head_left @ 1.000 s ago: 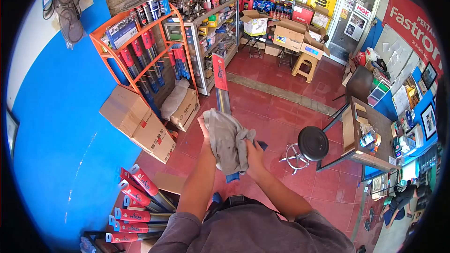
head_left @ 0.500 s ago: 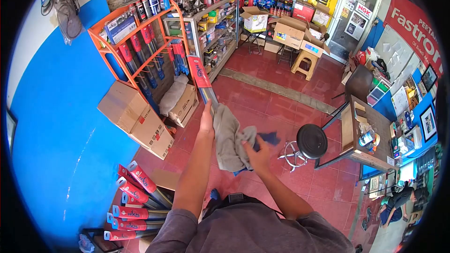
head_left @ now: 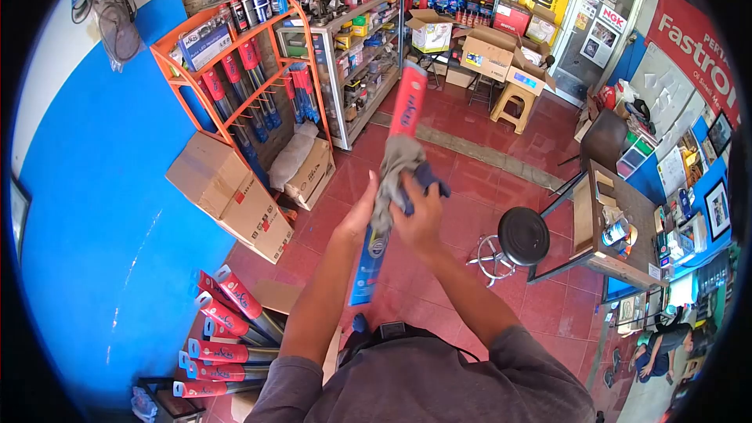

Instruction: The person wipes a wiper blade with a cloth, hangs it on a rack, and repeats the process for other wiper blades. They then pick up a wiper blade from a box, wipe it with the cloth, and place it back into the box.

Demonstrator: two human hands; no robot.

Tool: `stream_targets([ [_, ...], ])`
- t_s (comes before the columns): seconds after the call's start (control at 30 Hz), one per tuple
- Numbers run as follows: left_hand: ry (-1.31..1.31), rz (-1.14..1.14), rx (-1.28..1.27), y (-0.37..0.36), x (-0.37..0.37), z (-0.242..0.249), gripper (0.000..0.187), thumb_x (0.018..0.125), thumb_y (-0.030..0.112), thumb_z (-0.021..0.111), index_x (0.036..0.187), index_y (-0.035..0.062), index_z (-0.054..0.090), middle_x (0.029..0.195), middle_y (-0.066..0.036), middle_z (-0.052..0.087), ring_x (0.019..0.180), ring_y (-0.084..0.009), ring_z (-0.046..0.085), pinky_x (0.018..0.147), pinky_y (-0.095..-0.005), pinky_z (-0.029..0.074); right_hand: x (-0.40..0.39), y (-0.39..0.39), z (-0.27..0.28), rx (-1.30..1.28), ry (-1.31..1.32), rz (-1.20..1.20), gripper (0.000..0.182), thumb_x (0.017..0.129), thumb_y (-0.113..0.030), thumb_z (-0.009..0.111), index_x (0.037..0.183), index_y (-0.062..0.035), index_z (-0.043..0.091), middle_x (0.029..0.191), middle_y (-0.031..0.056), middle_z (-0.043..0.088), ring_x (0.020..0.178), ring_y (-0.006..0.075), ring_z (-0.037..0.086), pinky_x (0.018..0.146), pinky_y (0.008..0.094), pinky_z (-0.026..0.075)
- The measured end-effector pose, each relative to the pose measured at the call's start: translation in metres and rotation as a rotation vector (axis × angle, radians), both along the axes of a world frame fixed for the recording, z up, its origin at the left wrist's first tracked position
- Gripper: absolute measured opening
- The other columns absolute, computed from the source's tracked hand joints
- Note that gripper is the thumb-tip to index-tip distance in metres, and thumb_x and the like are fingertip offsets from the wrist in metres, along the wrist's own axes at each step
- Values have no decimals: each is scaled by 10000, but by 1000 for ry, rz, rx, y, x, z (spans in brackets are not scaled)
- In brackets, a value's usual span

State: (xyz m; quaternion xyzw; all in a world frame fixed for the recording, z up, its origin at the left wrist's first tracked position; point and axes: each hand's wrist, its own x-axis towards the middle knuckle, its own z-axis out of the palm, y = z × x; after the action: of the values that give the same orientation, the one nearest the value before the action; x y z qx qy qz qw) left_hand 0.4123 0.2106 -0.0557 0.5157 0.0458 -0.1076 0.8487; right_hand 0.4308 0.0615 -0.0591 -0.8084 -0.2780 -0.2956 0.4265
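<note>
A long wiper blade pack point(head_left: 407, 104), red at the top and blue at the lower end, stands tilted in front of me. My left hand point(head_left: 358, 218) grips its left edge near the middle. A crumpled grey cloth point(head_left: 402, 154) is wrapped over the pack's middle. My right hand point(head_left: 419, 215) is closed on this cloth, pressing it against the pack; a dark blue part of cloth pokes out beside the fingers. The pack's middle is hidden behind cloth and hands.
Similar packs point(head_left: 223, 352) stand bunched at lower left. Cardboard boxes point(head_left: 227, 196) sit beside an orange rack point(head_left: 235, 113). A round black stool point(head_left: 523, 236) and a wooden desk point(head_left: 627, 223) are to my right. A person point(head_left: 662, 348) crouches at far lower right.
The pack has swung more upright and to the right, its blue lower end now showing. The cloth, hanging loose before, is now bunched around the pack under my right hand.
</note>
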Motion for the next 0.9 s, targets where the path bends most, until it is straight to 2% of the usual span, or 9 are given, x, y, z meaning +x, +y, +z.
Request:
stream_targets([
  [0.17, -199, -14, 502, 4, 6, -38, 606, 1009, 573, 553, 1321, 56, 609, 1128, -22, 659, 1019, -114, 584, 904, -312, 484, 69, 12, 30, 359, -46, -259, 528, 807, -160, 749, 1314, -62, 637, 1141, 241, 614, 1086, 425, 619, 879, 473, 518],
  [0.2, -204, -3, 473, 2, 6, -39, 461, 1011, 467, 625, 1201, 47, 649, 991, 36, 636, 915, -76, 549, 813, -290, 471, 89, 12, 26, 357, -46, -256, 528, 807, -160, 749, 1314, -62, 637, 1141, 241, 614, 1086, 425, 619, 879, 473, 518],
  [0.3, -278, -93, 387, -7, -1, -19, 410, 1021, 431, 623, 1177, 51, 625, 940, 39, 615, 865, -75, 531, 775, -294, 472, 141, 11, 14, 532, 127, -223, 475, 902, -156, 693, 1352, -37, 600, 1189, 214, 654, 1129, 357, 639, 906, 460, 520],
  [0.37, -249, -87, 485, -4, -2, -11, 399, 1025, 416, 620, 1186, 51, 605, 950, 26, 626, 877, -75, 543, 781, -288, 476, 157, 10, 20, 1110, 717, 194, 408, 972, -147, 633, 1358, -23, 584, 1259, 157, 670, 1154, 302, 645, 956, 448, 517],
  [0.5, -404, 89, 761, -8, 12, -28, 411, 1050, 412, 567, 1249, 56, 523, 945, -69, 652, 925, -146, 616, 818, -325, 498, 168, 3, 38, 1418, 983, 708, 410, 1061, -394, 466, 1301, -93, 607, 1201, 85, 698, 1081, 231, 682, 958, 406, 561],
  [0.63, -272, 220, 961, -19, 17, -11, 442, 1070, 425, 492, 1319, 61, 467, 1038, -196, 672, 1031, -327, 667, 887, -435, 505, 167, 4, 36, 1258, 986, 831, 437, 1066, -420, 442, 1291, -80, 601, 1170, 63, 706, 1020, 211, 703, 908, 397, 585],
  [0.7, -128, 266, 951, -30, 12, 35, 701, 1050, 506, 442, 1517, 5, 295, 1380, -387, 505, 1288, -545, 483, 1049, -566, 405, 138, 21, 43, 1218, 1009, 789, 415, 1051, -371, 497, 1261, -31, 611, 1142, 85, 707, 991, 186, 701, 869, 376, 581],
  [0.77, -313, 660, 1019, -28, 42, 8, 728, 1053, 498, 416, 1563, 12, 229, 1441, -404, 404, 1265, -585, 471, 1046, -560, 415, 111, 32, 40, 1106, 1043, 637, 398, 1049, -346, 498, 1235, -22, 635, 1125, 88, 710, 981, 182, 699, 854, 359, 568],
  [0.9, -227, 972, 1068, -31, 52, 28, 780, 1011, 537, 487, 1560, 24, 277, 1515, -348, 308, 1404, -510, 334, 1110, -603, 314, 92, 36, -15, 1025, 1117, 640, 406, 1044, -349, 491, 1225, -24, 653, 1115, 88, 712, 969, 182, 696, 851, 346, 557],
])
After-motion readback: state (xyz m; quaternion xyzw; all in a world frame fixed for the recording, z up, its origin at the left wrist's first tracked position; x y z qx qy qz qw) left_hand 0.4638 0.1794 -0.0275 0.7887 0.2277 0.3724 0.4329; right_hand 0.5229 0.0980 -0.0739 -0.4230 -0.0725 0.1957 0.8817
